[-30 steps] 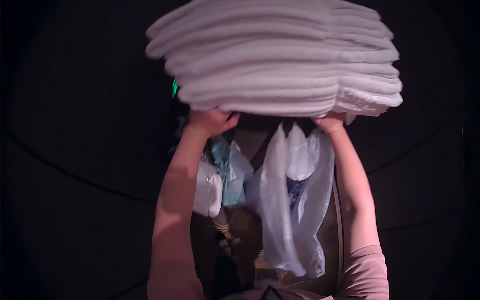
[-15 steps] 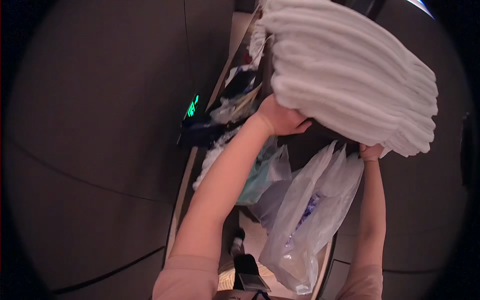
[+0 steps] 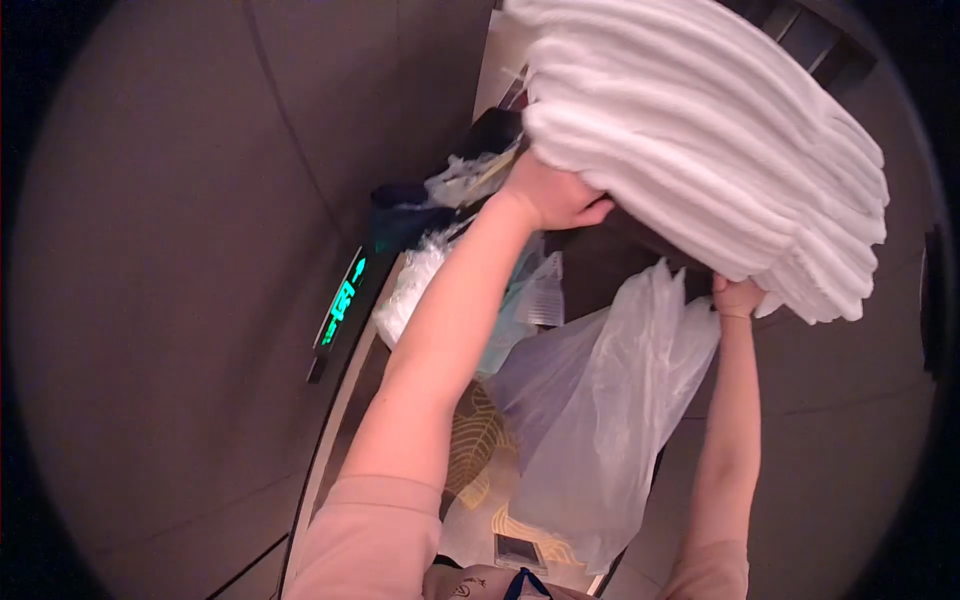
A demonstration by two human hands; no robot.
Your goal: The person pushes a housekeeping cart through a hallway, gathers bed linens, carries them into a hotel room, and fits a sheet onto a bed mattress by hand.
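A tall stack of folded white towels point(image 3: 700, 140) fills the upper right, tilted down to the right. My left hand point(image 3: 557, 192) grips its lower left edge from beneath, thumb showing. Under the lower right edge, my right hand point(image 3: 738, 297) is closed on the stack, its fingers partly hidden by the towels. A translucent plastic bag point(image 3: 610, 430) hangs below, between my forearms, its top close to my right hand. Teal plastic point(image 3: 503, 338) and crumpled clear plastic point(image 3: 412, 290) lie beside my left forearm.
A lit green sign point(image 3: 345, 300) stands at the left beside a dark wall point(image 3: 180, 250). Dark blue cloth point(image 3: 405, 215) and more clear plastic point(image 3: 465, 180) are left of the towels. Patterned floor point(image 3: 480, 440) shows below. Dark slats point(image 3: 800, 40) are at the upper right.
The view has turned and brightened, and the towel stack has shifted right and tilted. The green sign now shows larger and lower left. Both hands keep their hold on the stack.
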